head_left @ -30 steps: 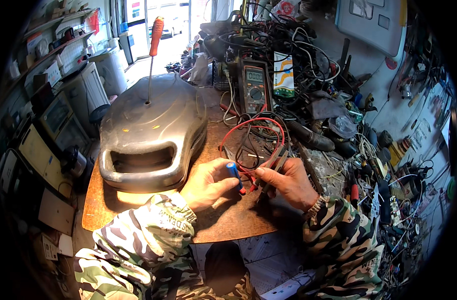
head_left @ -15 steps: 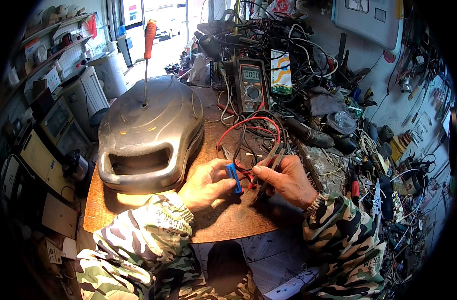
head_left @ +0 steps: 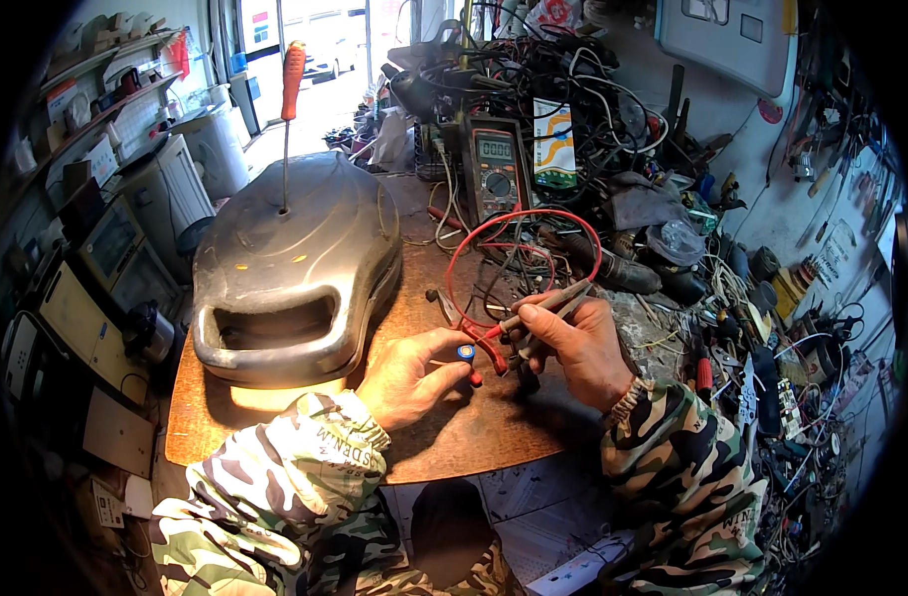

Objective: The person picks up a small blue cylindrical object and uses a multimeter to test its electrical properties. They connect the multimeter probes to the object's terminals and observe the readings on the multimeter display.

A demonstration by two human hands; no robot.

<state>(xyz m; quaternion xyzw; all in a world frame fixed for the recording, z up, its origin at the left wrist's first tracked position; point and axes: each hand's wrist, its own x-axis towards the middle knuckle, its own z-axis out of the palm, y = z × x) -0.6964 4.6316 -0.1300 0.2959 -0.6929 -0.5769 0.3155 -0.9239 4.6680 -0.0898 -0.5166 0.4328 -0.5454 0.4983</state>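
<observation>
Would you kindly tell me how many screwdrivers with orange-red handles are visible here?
1: the orange-red-handled screwdriver stands upright, its tip in the grey plastic housing on the left of the bench. Others may be hidden in the clutter on the right.

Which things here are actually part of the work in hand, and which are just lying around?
In use: left hand pinching small blue part; right hand holding meter probes; red lead; multimeter.

Lying about: grey housing, red-handled screwdriver, cable tangle.
</observation>
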